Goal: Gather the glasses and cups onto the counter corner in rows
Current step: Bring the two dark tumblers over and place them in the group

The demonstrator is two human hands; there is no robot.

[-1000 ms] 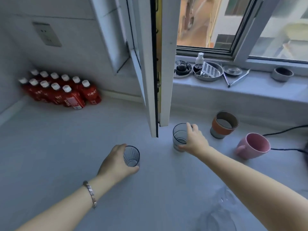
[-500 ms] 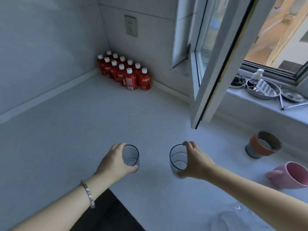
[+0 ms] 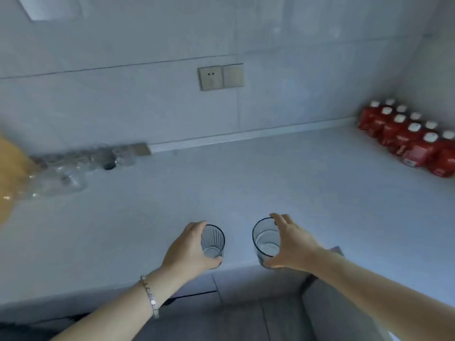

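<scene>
My left hand (image 3: 189,249) grips a small ribbed clear glass (image 3: 212,242) and holds it upright above the counter's front edge. A wider clear glass (image 3: 266,239) with a dark rim is in my right hand (image 3: 293,244), whose fingers curl round its right side. Both glasses are side by side, a short gap between them. Several blurred clear glasses (image 3: 81,161) stand together at the far left of the pale counter (image 3: 221,183), against the wall.
A pack of red bottles with white caps (image 3: 413,139) fills the counter's right corner. A wall socket (image 3: 220,76) sits on the tiled wall. An orange blurred shape (image 3: 9,173) is at the left edge. Dark floor lies below the counter edge.
The view has swung left, away from the window, the orange cup and the pink mug. Both hands have carried their glasses along, and the group of clear glasses has come into view.
</scene>
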